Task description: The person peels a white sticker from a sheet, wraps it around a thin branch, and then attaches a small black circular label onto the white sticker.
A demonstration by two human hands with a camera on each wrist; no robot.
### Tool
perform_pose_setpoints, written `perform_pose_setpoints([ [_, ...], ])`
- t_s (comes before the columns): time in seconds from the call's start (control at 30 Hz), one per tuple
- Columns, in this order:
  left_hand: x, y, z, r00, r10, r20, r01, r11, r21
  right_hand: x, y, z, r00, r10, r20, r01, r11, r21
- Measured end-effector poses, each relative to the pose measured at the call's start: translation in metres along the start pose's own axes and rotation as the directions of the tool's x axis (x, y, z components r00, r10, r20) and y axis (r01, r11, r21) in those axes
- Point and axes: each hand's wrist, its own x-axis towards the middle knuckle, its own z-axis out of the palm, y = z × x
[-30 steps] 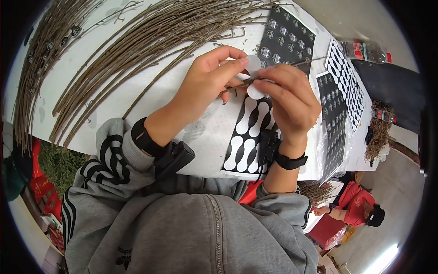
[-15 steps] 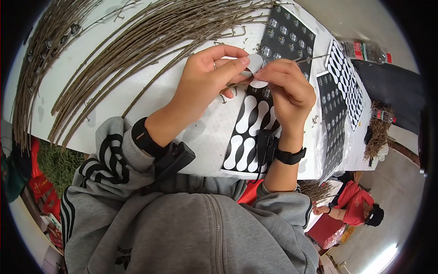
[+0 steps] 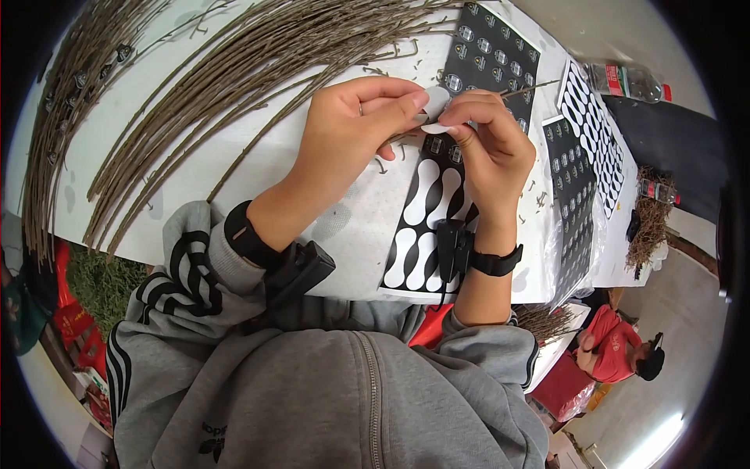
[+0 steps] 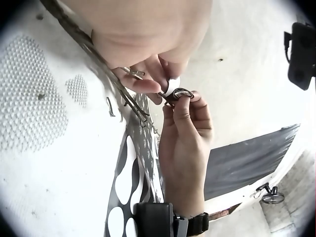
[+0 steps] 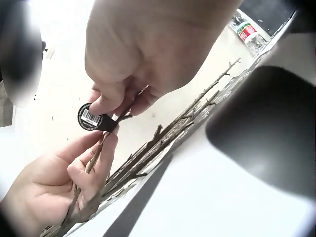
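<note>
Both hands work on a dumbbell-shaped sticker label point(image 3: 435, 128) that wraps around a thin twig point(image 5: 97, 150). One round end of the label is black with a barcode in the right wrist view; the head view shows pale undersides. My left hand point(image 3: 344, 133) holds the twig, thumb and forefinger at the label's upper round end point(image 3: 439, 95). My right hand point(image 3: 498, 152) pinches the label's lower round end between thumb and fingers. Beyond the right hand, the twig's tip point(image 3: 531, 89) sticks out. The fold of the label around the twig is partly hidden by fingertips.
A large pile of twigs point(image 3: 226, 102) lies left on the white table point(image 3: 344, 258), with a labelled bundle point(image 3: 66, 117) farther left. Sticker sheets point(image 3: 492, 59) lie in the middle and right. A plastic bottle point(image 3: 625, 81) stands out at far right. Another person point(image 3: 609, 344) is behind.
The right hand has moved slightly away from the body and leftward. The label's lower round end has tilted from facing up to nearly edge-on. The left hand has barely moved.
</note>
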Motion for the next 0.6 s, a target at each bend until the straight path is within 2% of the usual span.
perform_pose_setpoints([
  [0.1, -0.001, 0.001, 0.005, 0.996, 0.015, -0.091, -0.019, 0.999, -0.034, 0.003, -0.002, -0.006, 0.999, -0.001, 0.034, 0.001, 1.0, 0.014],
  [0.23, -0.002, 0.003, 0.008, 0.995, 0.039, -0.087, -0.036, 0.999, 0.037, 0.006, -0.005, -0.013, 0.994, -0.01, 0.105, 0.008, 1.0, 0.016],
  [0.37, -0.001, 0.002, 0.009, 0.996, 0.07, -0.049, -0.069, 0.998, 0.008, 0.005, -0.005, -0.015, 0.99, 0.007, 0.138, -0.01, 1.0, 0.019],
  [0.6, -0.002, 0.005, 0.009, 0.999, -0.001, -0.047, 0.001, 1.0, 0.003, 0.004, -0.007, -0.016, 0.987, 0.027, 0.155, -0.031, 0.999, 0.022],
])
